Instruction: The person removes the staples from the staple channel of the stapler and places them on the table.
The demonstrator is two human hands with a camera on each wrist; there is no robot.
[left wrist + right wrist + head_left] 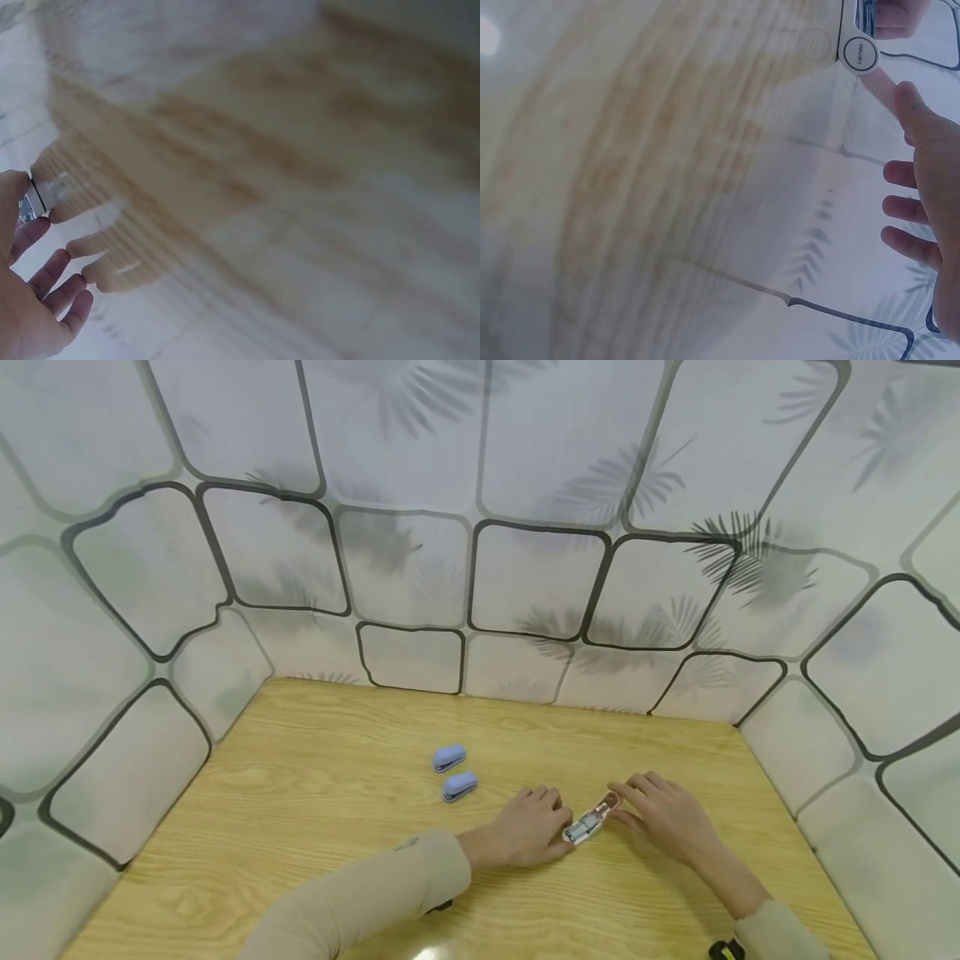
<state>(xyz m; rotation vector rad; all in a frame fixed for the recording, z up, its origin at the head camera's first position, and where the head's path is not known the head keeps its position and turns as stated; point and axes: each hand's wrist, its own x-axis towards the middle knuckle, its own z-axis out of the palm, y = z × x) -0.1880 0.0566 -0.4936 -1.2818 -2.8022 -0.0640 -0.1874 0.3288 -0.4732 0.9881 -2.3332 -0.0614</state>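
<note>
A slim, partly see-through gadget (590, 818) with a white frame and metal inside lies slantwise between my hands; its exact kind is unclear. My left hand (529, 828) pinches its near-left end between thumb and index finger. In the left wrist view, that hand (37, 300) has its other fingers loosely bent. My right hand (667, 818) is at the opposite end. The right wrist view shows this hand (937, 180) with one finger touching the gadget's round white end (860, 54), which bears a dark ring, while the thumb stands a little apart.
Two small blue staplers, one behind (448, 757) and one in front (460, 786), sit on the wooden table (337, 777) left of my hands. Patterned cloth walls (405, 560) enclose the table at the back and both sides.
</note>
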